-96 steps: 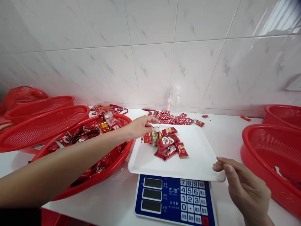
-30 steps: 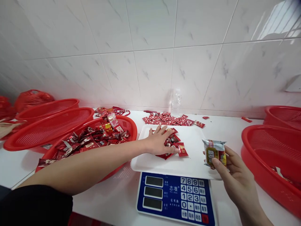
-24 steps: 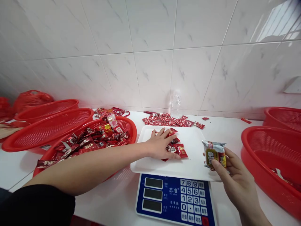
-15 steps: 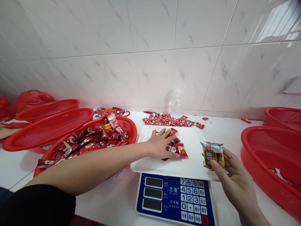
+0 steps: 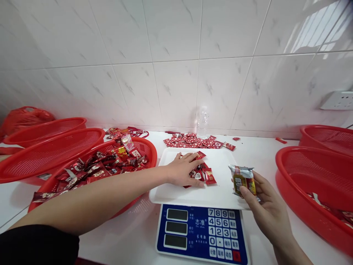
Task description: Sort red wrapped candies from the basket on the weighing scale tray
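Note:
My left hand point(image 5: 182, 170) lies over several red candy packets point(image 5: 209, 176) on the white scale tray point(image 5: 220, 162). Its fingers are stretched out and partly cover the packets. At the tray's right edge, my right hand point(image 5: 266, 208) grips a wrapped snack packet point(image 5: 242, 181) between thumb and fingers. The wrapper is silver with yellow and red print. Below the tray, the blue digital scale point(image 5: 202, 233) shows its keypad and three dark displays. Left of it, a red basket point(image 5: 151, 152) holds a heap of red packets, partly hidden by my left forearm.
More red perforated baskets point(image 5: 52, 141) stand at the left, with a red plastic bag point(image 5: 27, 119) behind. A pile of small red packets point(image 5: 193, 140) and a clear bottle point(image 5: 203, 123) sit by the tiled wall. On the right is another red basket point(image 5: 292, 173) with some packets inside.
My left-hand fingers have drawn slightly closer together over the packets. My right hand still holds the snack packet. The whole view has shifted a little.

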{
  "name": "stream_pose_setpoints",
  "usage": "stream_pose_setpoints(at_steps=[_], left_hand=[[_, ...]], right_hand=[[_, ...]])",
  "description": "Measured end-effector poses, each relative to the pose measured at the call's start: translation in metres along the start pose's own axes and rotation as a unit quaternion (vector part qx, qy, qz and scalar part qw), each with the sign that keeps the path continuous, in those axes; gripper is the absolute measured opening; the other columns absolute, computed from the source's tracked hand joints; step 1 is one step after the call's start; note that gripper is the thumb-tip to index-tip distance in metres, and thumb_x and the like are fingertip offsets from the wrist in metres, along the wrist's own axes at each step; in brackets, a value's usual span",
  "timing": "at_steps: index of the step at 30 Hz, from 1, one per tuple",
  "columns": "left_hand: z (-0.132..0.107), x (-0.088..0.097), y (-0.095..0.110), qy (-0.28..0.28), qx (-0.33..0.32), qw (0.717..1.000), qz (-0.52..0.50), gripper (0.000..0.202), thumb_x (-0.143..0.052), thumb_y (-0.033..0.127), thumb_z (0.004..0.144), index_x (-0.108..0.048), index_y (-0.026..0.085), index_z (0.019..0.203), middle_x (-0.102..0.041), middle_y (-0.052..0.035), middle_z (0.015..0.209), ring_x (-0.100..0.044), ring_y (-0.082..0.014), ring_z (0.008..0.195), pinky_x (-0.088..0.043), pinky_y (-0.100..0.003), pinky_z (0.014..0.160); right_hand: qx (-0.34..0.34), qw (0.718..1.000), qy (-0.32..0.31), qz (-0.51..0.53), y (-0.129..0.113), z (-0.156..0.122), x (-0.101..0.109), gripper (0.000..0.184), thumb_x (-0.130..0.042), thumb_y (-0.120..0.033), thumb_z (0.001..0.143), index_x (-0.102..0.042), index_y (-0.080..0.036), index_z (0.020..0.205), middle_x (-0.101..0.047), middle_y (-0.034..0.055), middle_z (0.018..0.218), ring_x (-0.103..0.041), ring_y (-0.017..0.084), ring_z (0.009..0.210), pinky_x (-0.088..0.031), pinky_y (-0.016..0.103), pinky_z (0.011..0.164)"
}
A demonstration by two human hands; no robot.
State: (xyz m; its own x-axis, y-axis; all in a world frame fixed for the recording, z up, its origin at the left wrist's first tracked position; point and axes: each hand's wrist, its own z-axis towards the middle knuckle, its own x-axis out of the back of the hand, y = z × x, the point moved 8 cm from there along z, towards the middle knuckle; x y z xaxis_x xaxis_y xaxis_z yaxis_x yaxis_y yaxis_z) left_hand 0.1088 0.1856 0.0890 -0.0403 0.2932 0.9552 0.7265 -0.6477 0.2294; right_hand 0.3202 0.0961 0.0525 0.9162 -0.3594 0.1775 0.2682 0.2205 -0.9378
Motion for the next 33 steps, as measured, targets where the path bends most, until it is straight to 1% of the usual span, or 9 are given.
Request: stream_pose_setpoints(at_steps=[4,8,13,17,20,24,27,30,33], left_hand=[[-0.001,0.001,-0.001,-0.001,-0.012,1.000,0.008,0.095,-0.043,0.082,0.072,-0.015,0.034,0.149,-0.011,-0.0067,0.158,-0.007,-0.0343,0.144,-0.005,-0.061,0.113],[-0.001,0.001,-0.001,-0.001,-0.022,1.000,0.007,0.093,-0.045,0.080,0.073,-0.017,0.035,0.149,-0.012,-0.0067,0.158,-0.010,-0.0340,0.144,-0.006,-0.060,0.113],[-0.002,0.002,-0.001,-0.008,-0.027,1.000,0.004,0.091,-0.048,0.078,0.073,-0.019,0.035,0.148,-0.013,-0.0068,0.158,-0.010,-0.0328,0.144,-0.006,-0.060,0.113],[-0.003,0.004,-0.001,-0.011,-0.026,1.000,-0.001,0.092,-0.047,0.079,0.073,-0.017,0.035,0.149,-0.012,-0.0064,0.158,-0.011,-0.0326,0.144,-0.006,-0.060,0.113],[-0.002,0.006,0.001,-0.002,-0.012,1.000,-0.005,0.092,-0.044,0.080,0.073,-0.018,0.035,0.148,-0.017,-0.0068,0.157,-0.011,-0.0332,0.144,-0.006,-0.061,0.112],[0.004,0.011,0.008,0.052,0.021,0.998,0.008,0.083,-0.034,0.081,0.077,-0.030,0.032,0.144,-0.028,-0.0081,0.153,-0.013,-0.0339,0.143,-0.008,-0.063,0.111],[0.010,0.008,0.011,0.072,0.052,0.996,0.025,0.081,-0.032,0.080,0.078,-0.033,0.030,0.142,-0.026,-0.0106,0.153,-0.011,-0.0351,0.143,-0.010,-0.064,0.110],[0.016,0.002,0.012,0.067,0.083,0.994,0.041,0.081,-0.030,0.079,0.079,-0.031,0.027,0.142,-0.021,-0.0137,0.155,-0.009,-0.0358,0.143,-0.011,-0.065,0.108],[0.020,-0.001,0.013,0.058,0.092,0.992,0.056,0.080,-0.028,0.077,0.081,-0.031,0.027,0.143,-0.022,-0.0145,0.154,-0.011,-0.0353,0.143,-0.012,-0.066,0.107]], right_hand=[[0.012,1.000,-0.008,-0.005,0.002,0.000,-0.002,0.050,-0.065,-0.043,0.082,-0.052,-0.032,0.129,-0.065,0.0017,0.121,-0.064,0.018,0.100,-0.056,0.026,0.082],[0.029,0.999,-0.019,-0.012,0.003,0.001,-0.004,0.050,-0.063,-0.041,0.083,-0.049,-0.033,0.131,-0.063,0.0022,0.124,-0.063,0.019,0.104,-0.055,0.029,0.085],[0.045,0.999,-0.021,-0.022,0.001,0.002,-0.005,0.051,-0.063,-0.041,0.084,-0.049,-0.031,0.132,-0.062,0.0039,0.125,-0.062,0.021,0.107,-0.055,0.030,0.084],[0.049,0.998,-0.020,-0.036,-0.003,0.001,-0.004,0.049,-0.063,-0.041,0.084,-0.050,-0.032,0.130,-0.063,0.0029,0.123,-0.063,0.020,0.105,-0.056,0.030,0.083],[0.051,0.998,-0.022,-0.036,-0.004,0.001,-0.005,0.048,-0.062,-0.040,0.085,-0.049,-0.033,0.131,-0.063,0.0024,0.124,-0.063,0.020,0.104,-0.056,0.029,0.082],[0.060,0.997,-0.024,-0.033,-0.006,0.001,-0.006,0.048,-0.061,-0.040,0.086,-0.048,-0.031,0.131,-0.064,0.0033,0.122,-0.064,0.020,0.102,-0.057,0.030,0.081],[0.064,0.997,-0.026,-0.035,-0.005,0.001,-0.006,0.047,-0.060,-0.040,0.086,-0.048,-0.032,0.131,-0.063,0.0031,0.122,-0.064,0.020,0.102,-0.056,0.031,0.081],[0.069,0.997,-0.026,-0.039,-0.004,0.002,-0.006,0.047,-0.060,-0.040,0.087,-0.047,-0.033,0.132,-0.062,0.0025,0.124,-0.063,0.020,0.104,-0.056,0.031,0.082],[0.071,0.996,-0.028,-0.045,-0.005,0.002,-0.007,0.047,-0.059,-0.040,0.087,-0.047,-0.033,0.131,-0.063,0.0023,0.124,-0.063,0.020,0.104,-0.055,0.032,0.083]])
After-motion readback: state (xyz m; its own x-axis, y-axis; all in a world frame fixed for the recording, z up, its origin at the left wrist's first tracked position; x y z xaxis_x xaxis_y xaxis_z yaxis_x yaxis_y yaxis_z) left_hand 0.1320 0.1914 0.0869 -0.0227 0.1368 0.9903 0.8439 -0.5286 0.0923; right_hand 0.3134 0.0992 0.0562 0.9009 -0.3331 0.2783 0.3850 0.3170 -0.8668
